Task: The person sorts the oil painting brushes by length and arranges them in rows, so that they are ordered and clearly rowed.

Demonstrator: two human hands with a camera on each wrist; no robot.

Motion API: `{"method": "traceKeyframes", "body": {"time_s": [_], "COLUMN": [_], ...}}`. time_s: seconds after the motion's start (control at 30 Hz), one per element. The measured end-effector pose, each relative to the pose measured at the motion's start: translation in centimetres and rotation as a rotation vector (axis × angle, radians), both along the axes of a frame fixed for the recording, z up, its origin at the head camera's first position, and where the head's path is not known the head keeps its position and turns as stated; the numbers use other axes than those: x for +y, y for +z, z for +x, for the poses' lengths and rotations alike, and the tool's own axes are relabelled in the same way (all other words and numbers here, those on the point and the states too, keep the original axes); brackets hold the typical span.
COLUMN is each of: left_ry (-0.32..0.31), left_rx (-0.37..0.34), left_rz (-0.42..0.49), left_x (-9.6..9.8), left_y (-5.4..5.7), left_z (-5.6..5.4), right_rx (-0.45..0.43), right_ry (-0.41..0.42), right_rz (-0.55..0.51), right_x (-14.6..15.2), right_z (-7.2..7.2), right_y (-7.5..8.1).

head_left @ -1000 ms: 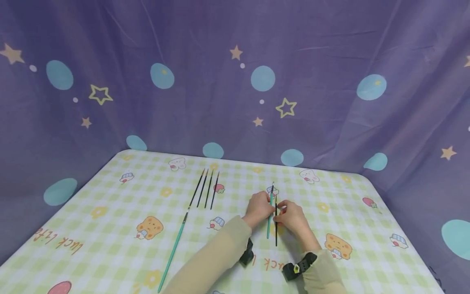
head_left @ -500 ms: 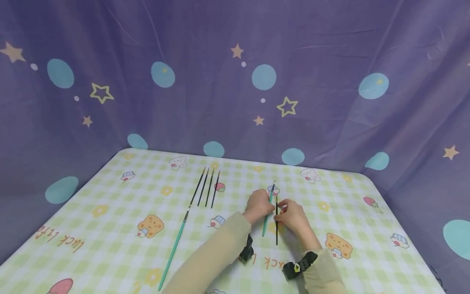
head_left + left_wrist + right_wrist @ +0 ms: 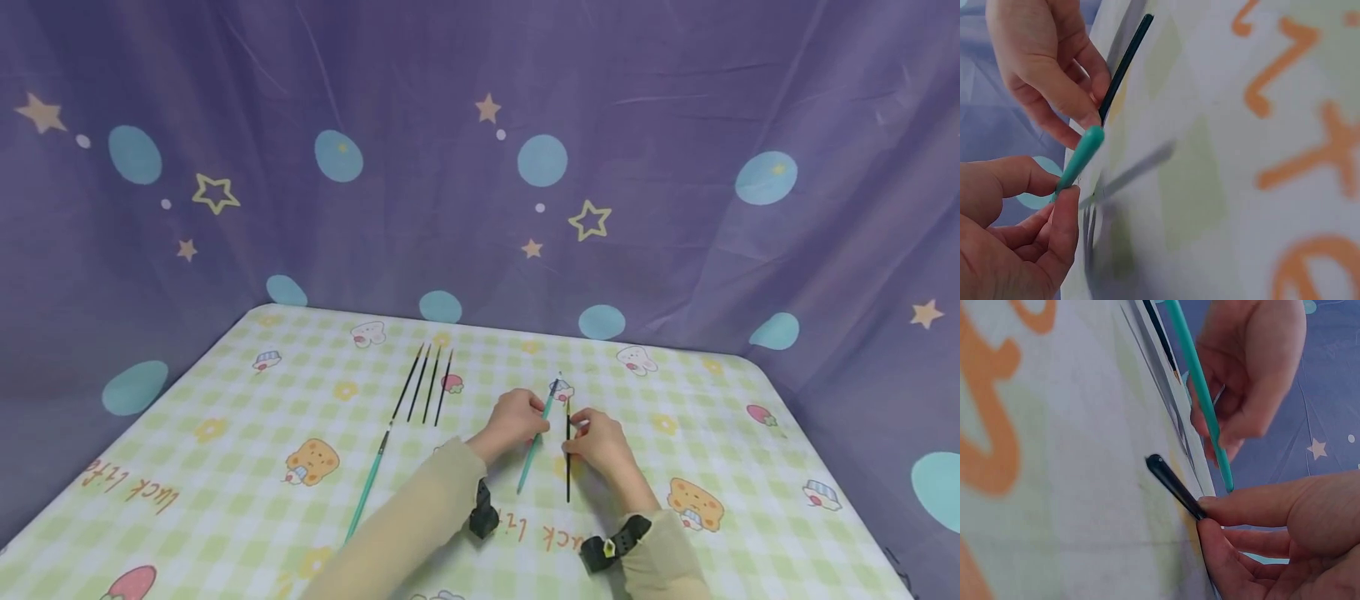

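My left hand (image 3: 516,422) pinches a teal-handled paintbrush (image 3: 530,462) between thumb and fingers. The brush slants, its dark bristle end pointing away toward the back and its handle end toward me. Just to the right, my right hand (image 3: 602,443) pinches a thin black paintbrush (image 3: 568,482) that points nearly straight back, bristles away from me. Close up in the left wrist view, the rounded teal handle end (image 3: 1082,154) rises off the cloth over its shadow. The right wrist view shows the black handle (image 3: 1175,487) between my thumb and finger.
Several thin black paintbrushes (image 3: 430,387) lie side by side at the back left. Another teal paintbrush (image 3: 367,487) lies in front of them, its near end behind my left sleeve. A green checked tablecloth (image 3: 247,517) covers the table, and a purple curtain (image 3: 420,217) hangs behind.
My left hand has moved left with the teal paintbrush, whose handle end has swung left, widening the gap to the black one. My right hand has stayed nearly in place.
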State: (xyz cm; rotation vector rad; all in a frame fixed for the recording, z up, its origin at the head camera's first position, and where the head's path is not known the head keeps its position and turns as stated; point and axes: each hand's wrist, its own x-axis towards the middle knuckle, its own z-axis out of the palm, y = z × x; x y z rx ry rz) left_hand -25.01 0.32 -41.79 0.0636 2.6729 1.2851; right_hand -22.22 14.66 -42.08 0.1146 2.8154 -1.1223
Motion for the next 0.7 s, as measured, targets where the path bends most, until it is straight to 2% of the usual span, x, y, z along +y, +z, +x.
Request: {"method": "traceKeyframes", "body": {"time_s": [0.2,0.33,0.5,0.7], "left_ry": [-0.007,-0.037,-0.083,-0.084], "left_rx": [0.022,0.035,0.041,0.023], "left_rz": [0.094,0.136,0.136,0.155], "left_x": [-1.9,-3.3,-5.0,-7.0], "left_y": [-0.2,0.0,0.3,0.4], "left_z": [1.0,1.5,2.2,3.0], "right_rx": [-0.006,0.004,0.019,0.033], "right_ry": [-0.008,-0.003,0.01,0.014], "right_rz": [-0.013,-0.016,-0.015,-0.023], "right_x": [0.0,0.1,0.1,0.0], "right_z": [0.1,0.1,0.1,0.1], "right_y": [-0.1,-0.3,-0.5,-0.2]}}
